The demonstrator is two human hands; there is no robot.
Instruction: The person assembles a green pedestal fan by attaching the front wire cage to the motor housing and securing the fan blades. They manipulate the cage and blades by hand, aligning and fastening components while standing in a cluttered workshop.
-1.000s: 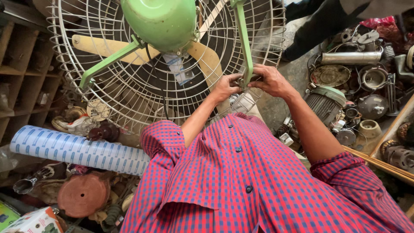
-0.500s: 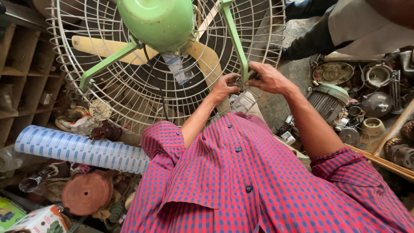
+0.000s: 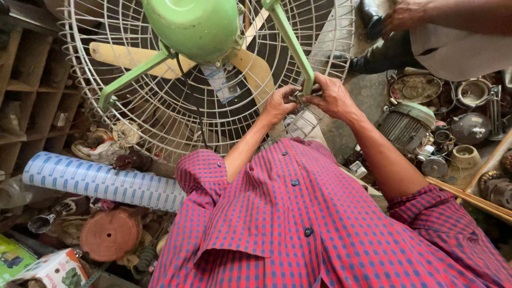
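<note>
A large fan lies in front of me, with a white wire guard point(image 3: 160, 122), a green motor housing point(image 3: 194, 26) and pale yellow blades point(image 3: 256, 66). A green bracket arm point(image 3: 290, 42) runs from the housing down to the guard's rim. My left hand point(image 3: 278, 104) is curled on the guard wires at the lower end of that arm. My right hand point(image 3: 335, 97) is closed around the arm's end from the other side. The two hands almost touch. Whatever sits between their fingers is hidden. My red-and-blue checked shirt point(image 3: 320, 224) fills the bottom of the view.
Another person's hand point(image 3: 405, 16), grey garment point(image 3: 458, 48) and black shoe point(image 3: 368, 10) are at the top right. An old electric motor point(image 3: 405, 125) and metal parts lie right. A blue-patterned white roll point(image 3: 101, 181), rusty disc point(image 3: 109, 234) and wooden shelves point(image 3: 21, 85) are left.
Both hands stay at the end of the green bracket arm. The other person at the top right has shifted, and a hand now shows there.
</note>
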